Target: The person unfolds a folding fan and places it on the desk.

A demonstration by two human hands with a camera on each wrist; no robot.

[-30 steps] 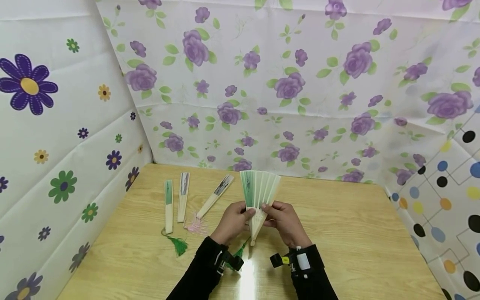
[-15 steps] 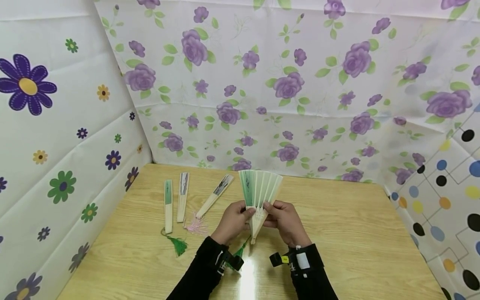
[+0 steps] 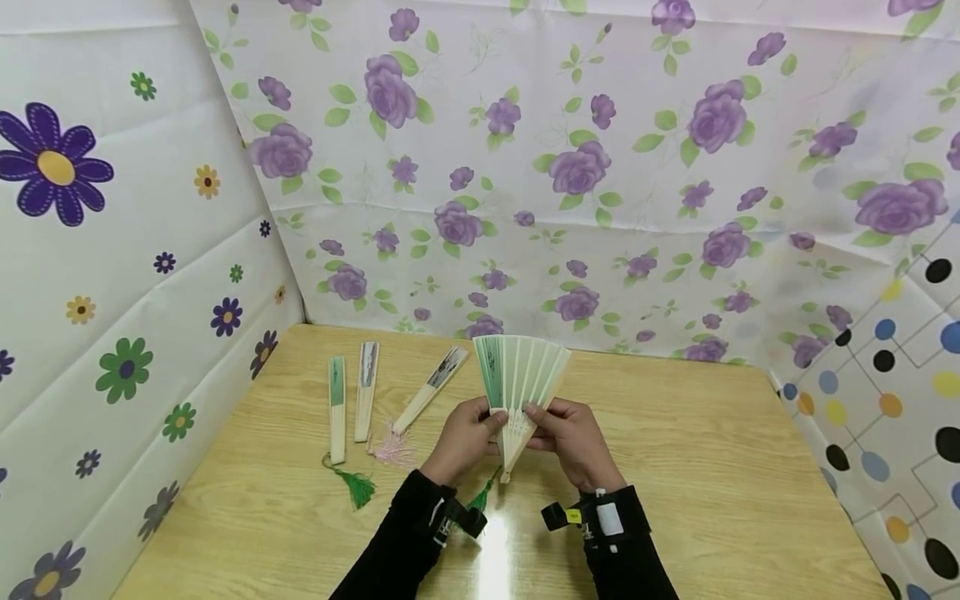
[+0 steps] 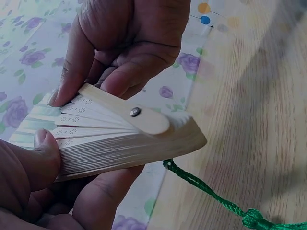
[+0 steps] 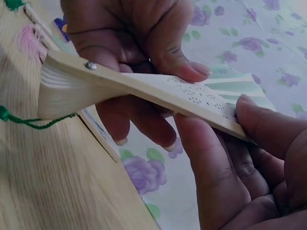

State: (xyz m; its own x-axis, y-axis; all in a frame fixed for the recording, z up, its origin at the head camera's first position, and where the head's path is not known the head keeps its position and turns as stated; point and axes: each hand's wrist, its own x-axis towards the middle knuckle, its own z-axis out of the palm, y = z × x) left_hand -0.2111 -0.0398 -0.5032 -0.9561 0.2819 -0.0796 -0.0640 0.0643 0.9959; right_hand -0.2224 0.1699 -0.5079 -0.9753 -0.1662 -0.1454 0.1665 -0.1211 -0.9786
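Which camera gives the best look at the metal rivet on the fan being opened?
The left wrist view: the rivet faces it, sharp, on the fan. The right wrist view shows it edge-on; the head view shows no rivet.

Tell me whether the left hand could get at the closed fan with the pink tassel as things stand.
Probably not right away: the left hand grips the half-open green fan together with the right hand. Once it lets go, the way looks free; the pink-tasselled fan lies on the table just to its left, nothing between.
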